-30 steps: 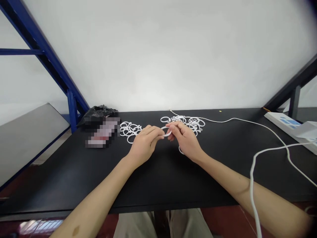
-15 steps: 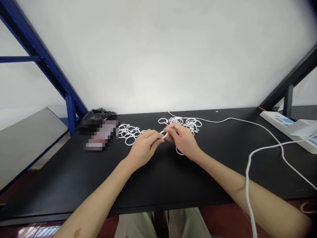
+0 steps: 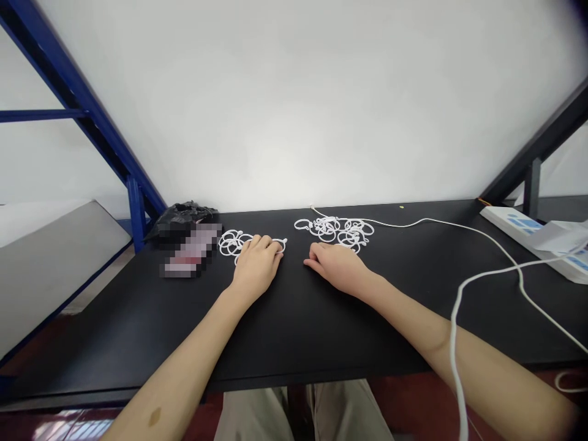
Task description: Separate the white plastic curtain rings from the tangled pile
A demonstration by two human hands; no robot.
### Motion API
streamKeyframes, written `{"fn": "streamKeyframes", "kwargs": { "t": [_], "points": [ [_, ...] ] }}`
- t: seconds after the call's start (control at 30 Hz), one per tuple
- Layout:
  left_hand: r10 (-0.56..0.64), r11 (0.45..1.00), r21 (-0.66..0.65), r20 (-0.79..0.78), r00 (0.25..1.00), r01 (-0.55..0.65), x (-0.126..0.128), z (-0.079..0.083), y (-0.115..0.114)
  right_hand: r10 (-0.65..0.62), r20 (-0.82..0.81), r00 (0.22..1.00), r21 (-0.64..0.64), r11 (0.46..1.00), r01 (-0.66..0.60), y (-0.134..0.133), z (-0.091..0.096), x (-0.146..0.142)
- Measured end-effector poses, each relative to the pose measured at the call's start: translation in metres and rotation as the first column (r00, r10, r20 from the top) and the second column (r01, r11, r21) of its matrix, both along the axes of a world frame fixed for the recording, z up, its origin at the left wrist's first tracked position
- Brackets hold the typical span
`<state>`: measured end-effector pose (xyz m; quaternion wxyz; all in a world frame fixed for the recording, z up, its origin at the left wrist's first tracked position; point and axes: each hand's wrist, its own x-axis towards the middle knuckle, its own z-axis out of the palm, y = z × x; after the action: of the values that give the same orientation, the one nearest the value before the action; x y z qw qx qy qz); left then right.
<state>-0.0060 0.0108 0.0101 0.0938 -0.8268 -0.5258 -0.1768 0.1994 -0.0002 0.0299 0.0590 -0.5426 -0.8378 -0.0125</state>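
Evidently, white rings [image 3: 233,244] lie partly under the left hand [image 3: 257,263]; others [image 3: 327,228] just beyond the right hand [image 3: 337,264]; both grips unclear.

Two piles of rings lie across the far half of a table [image 3: 285,331], the left pile [image 3: 231,243] beneath the fingers of the left hand [image 3: 258,263], the right pile [image 3: 351,234] at the far side of the right hand [image 3: 337,266]. What appears to be a bag [image 3: 186,212] sits at the far left, a pixelated item [image 3: 195,245] in front. A cord [image 3: 429,220] runs right from behind the right pile. Papers [image 3: 563,237] rest on a long panel [image 3: 517,220] at right; a wall [image 3: 294,110] stands behind the table.
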Motion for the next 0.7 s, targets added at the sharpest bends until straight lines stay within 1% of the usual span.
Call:
{"fn": "streamKeyframes", "kwargs": {
  "t": [0.13,0.23,0.3,0.33,0.37,0.43,0.5,0.53,0.6,0.63,0.7],
  "points": [
    [0.036,0.999,0.006,-0.002,0.999,-0.036,-0.001,0.001,0.0,-0.007,-0.029,1.0,-0.001,1.0,0.007,0.0,0.0,-0.001],
    [0.067,0.997,0.032,0.028,0.997,-0.068,-0.003,0.001,-0.001,-0.009,-0.077,0.997,0.012,1.0,0.01,0.0,0.0,0.001],
    [0.067,0.995,0.071,0.07,0.995,-0.072,-0.001,0.002,-0.004,-0.009,-0.152,0.988,0.016,1.0,0.012,0.0,0.0,0.001],
    [0.044,0.995,0.089,0.095,0.994,-0.053,0.001,0.002,-0.007,-0.002,-0.215,0.977,0.019,1.0,0.007,0.0,0.0,0.0],
    [0.004,0.995,0.1,0.127,0.992,-0.017,0.005,0.004,-0.01,0.01,-0.293,0.956,0.025,1.0,-0.002,-0.001,0.0,0.0],
    [-0.126,0.991,0.077,0.208,0.97,0.112,0.013,0.007,-0.018,0.041,-0.467,0.883,0.056,0.998,-0.017,-0.002,0.001,-0.003],
    [-0.239,0.967,-0.004,0.331,0.913,0.254,0.023,0.009,-0.026,0.073,-0.613,0.787,0.095,0.995,-0.018,-0.006,0.002,-0.007],
    [-0.272,0.949,-0.049,0.382,0.883,0.313,0.028,0.011,-0.029,0.086,-0.668,0.739,0.112,0.994,-0.014,-0.008,0.003,-0.009],
    [-0.299,0.915,-0.107,0.473,0.829,0.39,0.034,0.012,-0.033,0.128,-0.745,0.654,0.149,0.989,-0.023,-0.012,0.004,-0.013],
    [-0.289,0.906,-0.126,0.514,0.808,0.405,0.036,0.012,-0.034,0.158,-0.769,0.62,0.171,0.985,-0.039,-0.014,0.004,-0.014],
    [-0.234,0.9,-0.165,0.597,0.768,0.403,0.039,0.011,-0.034,0.234,-0.785,0.574,0.231,0.97,-0.08,-0.016,0.004,-0.017]
  ]
}}
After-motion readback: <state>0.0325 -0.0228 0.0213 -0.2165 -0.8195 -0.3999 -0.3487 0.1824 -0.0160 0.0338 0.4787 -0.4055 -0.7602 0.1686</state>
